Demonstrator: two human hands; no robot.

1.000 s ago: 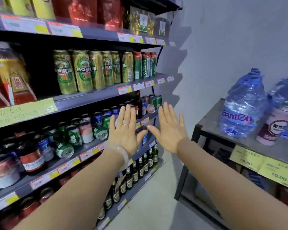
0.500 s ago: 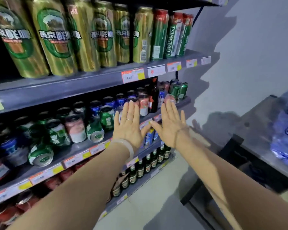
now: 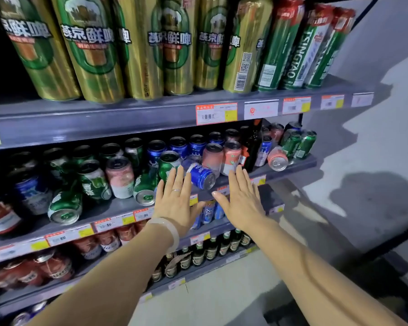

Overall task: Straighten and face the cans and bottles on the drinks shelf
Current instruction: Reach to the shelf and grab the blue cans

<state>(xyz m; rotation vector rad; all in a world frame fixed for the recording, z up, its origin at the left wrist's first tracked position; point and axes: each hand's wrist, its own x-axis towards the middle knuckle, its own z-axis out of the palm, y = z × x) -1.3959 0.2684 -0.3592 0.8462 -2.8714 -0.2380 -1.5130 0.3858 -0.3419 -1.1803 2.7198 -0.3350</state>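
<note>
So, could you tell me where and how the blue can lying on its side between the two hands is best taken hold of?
Grip the blue can round the middle of its body, coming from the front and above. It lies tipped, its end pointing out over the shelf edge, so the curved side is exposed on top. The right hand looks nearest; both it and the left hand are flat and hold nothing.

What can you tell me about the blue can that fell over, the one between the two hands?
The blue can is a short metal drinks can with white markings, lying on its side on the grey shelf near the front edge. One silver round end faces outward, toward the lower right. It leans among upright cans: a green one on its left, a pink one behind on its right. The left hand and right hand are flat and open just below it; whether a fingertip touches it is unclear.
</note>
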